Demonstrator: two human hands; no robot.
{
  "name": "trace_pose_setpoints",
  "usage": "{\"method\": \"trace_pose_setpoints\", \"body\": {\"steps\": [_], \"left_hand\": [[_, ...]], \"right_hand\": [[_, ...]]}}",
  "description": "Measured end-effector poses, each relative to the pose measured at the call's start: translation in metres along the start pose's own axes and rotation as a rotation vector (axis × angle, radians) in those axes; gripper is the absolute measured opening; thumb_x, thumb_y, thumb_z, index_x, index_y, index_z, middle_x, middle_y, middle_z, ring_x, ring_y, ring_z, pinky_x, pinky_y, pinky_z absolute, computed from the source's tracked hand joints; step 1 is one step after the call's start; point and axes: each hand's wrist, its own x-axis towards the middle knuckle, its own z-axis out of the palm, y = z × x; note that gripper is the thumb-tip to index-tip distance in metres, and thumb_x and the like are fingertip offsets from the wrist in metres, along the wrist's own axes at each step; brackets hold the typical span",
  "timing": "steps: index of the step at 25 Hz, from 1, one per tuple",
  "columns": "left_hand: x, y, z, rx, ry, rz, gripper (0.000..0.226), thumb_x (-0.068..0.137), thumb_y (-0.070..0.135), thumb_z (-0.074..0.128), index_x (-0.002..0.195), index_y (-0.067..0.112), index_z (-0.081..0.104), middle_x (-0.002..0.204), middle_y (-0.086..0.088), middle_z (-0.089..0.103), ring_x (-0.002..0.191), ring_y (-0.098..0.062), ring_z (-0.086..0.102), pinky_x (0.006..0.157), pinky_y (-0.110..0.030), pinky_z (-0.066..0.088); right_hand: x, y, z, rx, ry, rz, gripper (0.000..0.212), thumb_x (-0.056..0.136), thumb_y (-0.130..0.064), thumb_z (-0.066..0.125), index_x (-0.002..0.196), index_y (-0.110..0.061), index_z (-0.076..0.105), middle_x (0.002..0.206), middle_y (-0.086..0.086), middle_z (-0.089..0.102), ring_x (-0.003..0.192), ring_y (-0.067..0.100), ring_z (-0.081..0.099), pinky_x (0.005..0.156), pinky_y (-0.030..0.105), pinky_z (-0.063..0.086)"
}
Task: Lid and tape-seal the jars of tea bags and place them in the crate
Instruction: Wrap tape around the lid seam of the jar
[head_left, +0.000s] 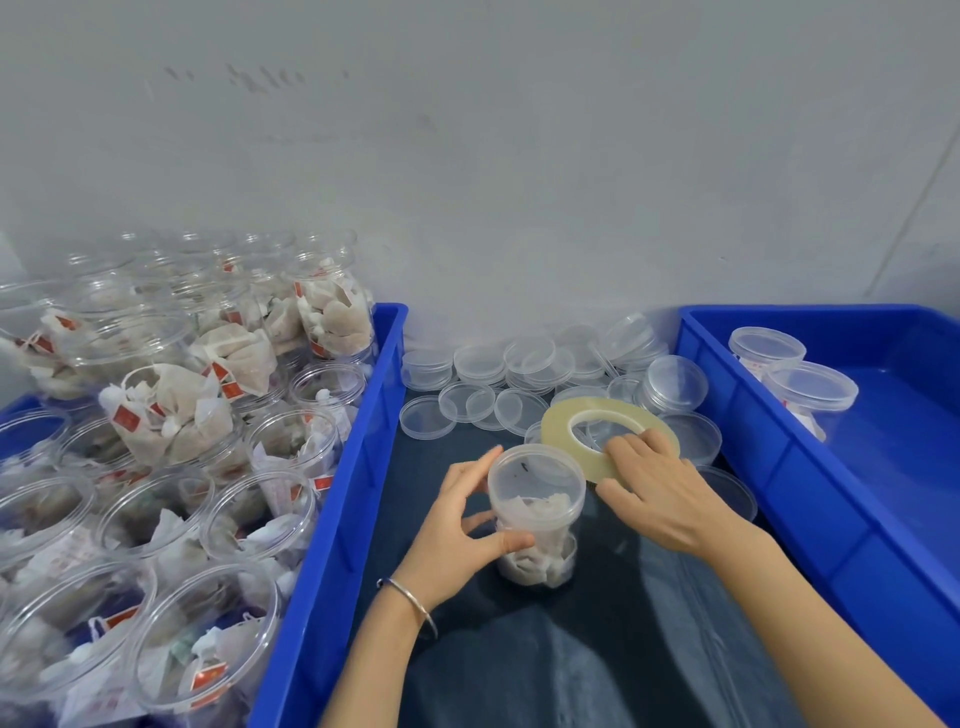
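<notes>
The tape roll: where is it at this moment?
In the head view the tape roll sits right of centre under the right hand, tilted beside the lidded jar, with loose lids behind and the right crate beyond.

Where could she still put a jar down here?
Most of the right crate's floor beside its two lidded jars, and the dark mat nearest her. Crowded: loose lids by the wall, left crate packed full.

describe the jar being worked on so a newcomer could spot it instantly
Between the two blue crates lies a dark cloth; near its middle stands one clear jar of tea bags. Unlike the open jars in the left crate, it has a lid, the left hand grips it, and the right hand holds a tape roll beside it.
</notes>
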Motion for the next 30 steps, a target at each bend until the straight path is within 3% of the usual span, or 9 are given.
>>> {"method": "trace_pose_setpoints", "body": {"steps": [3, 5, 7, 10, 15, 18, 23, 28, 30], "left_hand": [[-0.012, -0.002, 0.014, -0.062, 0.070, 0.011, 0.081, 0.075, -0.002, 0.076, 0.137, 0.027, 0.032, 0.133, 0.013, 0.048, 0.125, 0.004, 0.045, 0.091, -0.014, 0.044], [-0.017, 0.000, 0.038, -0.034, 0.138, 0.029, 0.097, 0.065, 0.010, 0.086, 0.139, 0.026, 0.026, 0.137, 0.017, 0.042, 0.127, 0.005, 0.042, 0.097, -0.013, 0.039], [-0.014, 0.002, 0.063, 0.009, 0.337, 0.010, 0.112, 0.052, 0.020, 0.094, 0.140, 0.023, 0.026, 0.135, 0.015, 0.041, 0.125, 0.003, 0.042, 0.103, -0.016, 0.034], [-0.004, 0.005, 0.069, 0.035, 0.508, 0.027, 0.095, 0.047, 0.022, 0.094, 0.126, 0.025, 0.041, 0.122, 0.013, 0.053, 0.110, 0.003, 0.050, 0.092, -0.010, 0.037], [0.005, 0.003, 0.040, 0.018, 0.359, 0.046, 0.080, 0.047, 0.007, 0.094, 0.112, 0.021, 0.049, 0.113, 0.007, 0.061, 0.100, 0.007, 0.056, 0.086, -0.008, 0.042], [0.008, 0.002, 0.031, 0.009, 0.301, 0.051, 0.082, 0.043, 0.008, 0.095, 0.112, 0.019, 0.050, 0.113, 0.005, 0.063, 0.104, 0.000, 0.059, 0.090, -0.015, 0.045], [0.009, 0.000, 0.019, -0.004, 0.240, 0.055, 0.079, 0.049, 0.001, 0.093, 0.115, 0.014, 0.052, 0.112, 0.004, 0.065, 0.104, -0.002, 0.060, 0.089, -0.015, 0.046], [0.005, 0.003, 0.017, -0.003, 0.176, 0.063, 0.080, 0.049, 0.000, 0.092, 0.116, 0.017, 0.053, 0.115, 0.005, 0.064, 0.108, -0.002, 0.059, 0.089, -0.016, 0.047], [0.002, 0.004, 0.016, -0.014, 0.121, 0.051, 0.086, 0.048, 0.003, 0.093, 0.121, 0.020, 0.051, 0.123, 0.012, 0.059, 0.115, -0.001, 0.056, 0.092, -0.018, 0.046]], "right_hand": [[-0.004, 0.002, -0.002, 0.032, -0.072, 0.007, 0.016, 0.095, -0.029, 0.036, 0.083, -0.021, 0.031, 0.096, -0.006, 0.039, 0.098, 0.016, 0.030, 0.080, 0.037, 0.037], [-0.007, 0.003, -0.003, 0.011, -0.131, -0.024, 0.016, 0.099, -0.033, 0.037, 0.090, -0.021, 0.033, 0.101, -0.007, 0.037, 0.101, 0.015, 0.030, 0.087, 0.040, 0.039], [-0.011, 0.004, -0.003, -0.014, -0.134, -0.073, 0.019, 0.099, -0.039, 0.039, 0.095, -0.021, 0.034, 0.103, -0.009, 0.037, 0.100, 0.012, 0.030, 0.092, 0.041, 0.040], [-0.019, 0.011, -0.012, -0.117, -0.076, -0.120, 0.030, 0.095, -0.053, 0.038, 0.106, -0.026, 0.042, 0.102, -0.017, 0.037, 0.099, 0.007, 0.033, 0.089, 0.036, 0.041], [-0.034, 0.023, -0.027, -0.301, 0.041, -0.066, 0.045, 0.084, -0.073, 0.024, 0.096, -0.034, 0.042, 0.096, -0.022, 0.044, 0.091, 0.000, 0.033, 0.083, 0.029, 0.038], [-0.042, 0.025, -0.030, -0.334, 0.076, -0.061, 0.051, 0.073, -0.068, 0.008, 0.091, -0.032, 0.040, 0.092, -0.018, 0.045, 0.089, 0.001, 0.036, 0.080, 0.027, 0.038], [-0.048, 0.044, -0.044, -0.375, 0.098, -0.029, 0.039, 0.082, -0.063, 0.015, 0.095, -0.035, 0.039, 0.098, -0.019, 0.045, 0.090, 0.002, 0.037, 0.078, 0.026, 0.037], [-0.038, 0.051, -0.047, -0.394, 0.120, 0.097, 0.060, 0.074, -0.075, 0.002, 0.092, -0.033, 0.042, 0.096, -0.022, 0.040, 0.091, 0.002, 0.035, 0.072, 0.025, 0.038], [-0.030, 0.048, -0.044, -0.372, 0.125, 0.120, 0.055, 0.076, -0.075, 0.008, 0.092, -0.033, 0.038, 0.101, -0.023, 0.036, 0.100, 0.004, 0.039, 0.074, 0.028, 0.040]]}}
